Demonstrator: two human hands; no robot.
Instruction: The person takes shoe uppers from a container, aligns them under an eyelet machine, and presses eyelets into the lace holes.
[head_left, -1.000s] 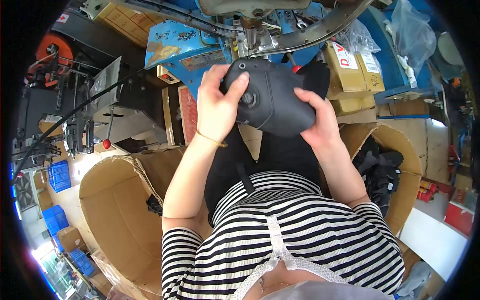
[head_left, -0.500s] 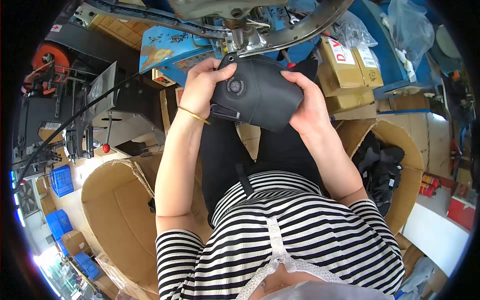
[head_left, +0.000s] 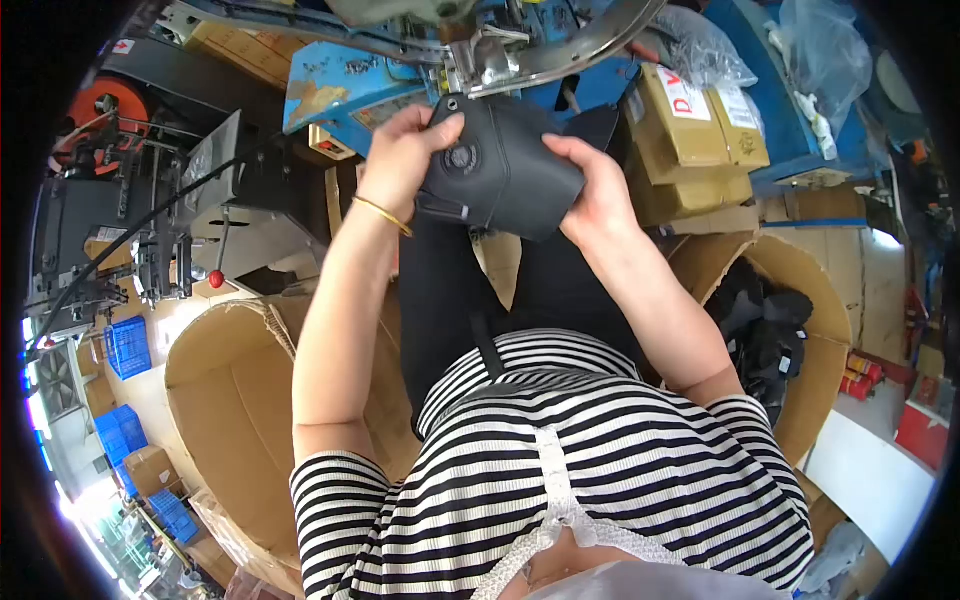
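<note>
Both my hands hold a black leather-like piece (head_left: 512, 165) with a round embossed emblem, a stitched seam and a metal eyelet at its upper left corner. My left hand (head_left: 405, 150) grips its left edge, thumb on top near the eyelet, fingers mostly hidden beneath. On the right side, my right hand (head_left: 592, 185) is closed on the edge with the thumb on top. Just beyond the piece's top edge is the metal head of a machine (head_left: 470, 65). Whether the piece touches it, I cannot tell.
A curved metal rail (head_left: 590, 55) runs beside the machine head. Taped cardboard boxes (head_left: 690, 130) are stacked at right. An open carton (head_left: 825, 340) with black pieces stands by my right side, another large carton (head_left: 225, 400) at my left. A red-knobbed lever (head_left: 216, 279) is further left.
Both hands have shifted slightly left and upward in view with the black piece, which is tilted a little more. The grip looks the same.
</note>
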